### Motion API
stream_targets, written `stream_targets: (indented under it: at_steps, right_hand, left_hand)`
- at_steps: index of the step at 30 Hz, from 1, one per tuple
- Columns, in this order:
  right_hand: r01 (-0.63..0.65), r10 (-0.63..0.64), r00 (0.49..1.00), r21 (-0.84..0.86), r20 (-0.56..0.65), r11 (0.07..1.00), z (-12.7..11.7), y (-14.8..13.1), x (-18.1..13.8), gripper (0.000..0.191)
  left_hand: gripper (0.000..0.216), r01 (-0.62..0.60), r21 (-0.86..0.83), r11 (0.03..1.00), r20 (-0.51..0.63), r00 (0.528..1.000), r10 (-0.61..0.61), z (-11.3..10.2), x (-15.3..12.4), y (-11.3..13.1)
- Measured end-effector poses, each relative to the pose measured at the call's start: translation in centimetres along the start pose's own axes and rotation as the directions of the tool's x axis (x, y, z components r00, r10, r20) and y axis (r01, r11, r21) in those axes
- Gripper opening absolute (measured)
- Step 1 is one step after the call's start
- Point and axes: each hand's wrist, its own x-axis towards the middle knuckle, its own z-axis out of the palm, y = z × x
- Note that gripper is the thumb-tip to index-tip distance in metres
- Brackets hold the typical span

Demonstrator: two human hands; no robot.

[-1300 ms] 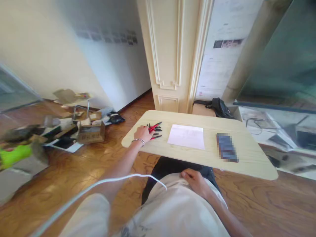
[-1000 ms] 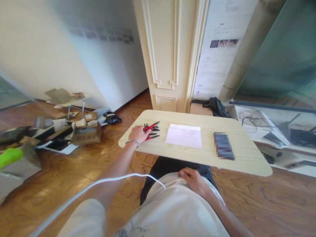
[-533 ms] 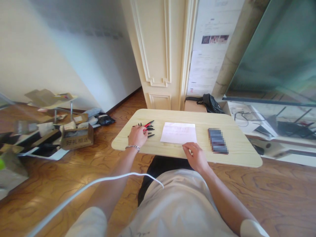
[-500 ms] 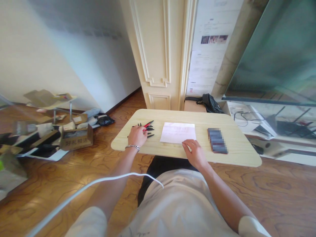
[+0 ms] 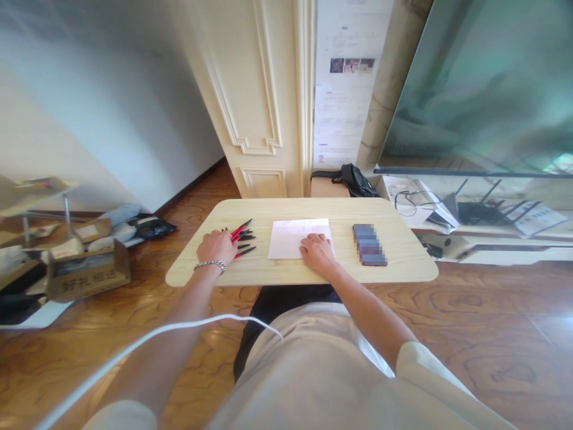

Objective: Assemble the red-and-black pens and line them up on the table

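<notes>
Pens (image 5: 242,236) under half-curled left hand (image 5: 217,246), paper (image 5: 289,239) under flat right hand (image 5: 317,251)

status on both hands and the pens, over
Left hand on near ends of pens, grip unclear. Right hand flat on paper. Dark slab lies right of paper, clear of both hands.

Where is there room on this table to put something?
The table is bare at its right end, past the dark block, and along the far edge behind the paper. The left is crowded: the left hand covers the pens; the right hand rests on the paper.
</notes>
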Motion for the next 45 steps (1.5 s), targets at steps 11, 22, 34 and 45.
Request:
stream_targets:
  at_steps: [11, 22, 34, 45]
  right_hand:
    - [-0.002, 0.002, 1.000, 0.015, 0.021, 1.000, -0.4, -0.2, -0.2, 0.034]
    - [-0.002, 0.012, 0.997, 0.135, -0.077, 0.991, -0.2, -0.2, -0.3, 0.031]
    - [0.051, 0.025, 0.994, 0.670, -0.104, 0.741, -1.9, -1.6, -1.5, 0.028]
    - [-0.134, 0.123, 0.991, 0.515, 0.055, 0.846, -1.6, 0.2, -1.5, 0.028]
  left_hand:
    - [0.036, -0.022, 0.051, 0.998, 0.000, 1.000, 0.022, -0.5, 0.0, 0.7]
    - [0.036, -0.052, -0.109, 0.993, -0.120, 0.992, 0.039, -2.8, -1.4, 1.5]
    - [0.040, 0.124, -0.990, 0.071, 0.134, 0.977, 0.164, -0.1, -5.8, 12.6]
    - [0.026, -0.322, -0.728, 0.605, -0.228, 0.946, 0.230, 0.6, -6.7, 13.9]
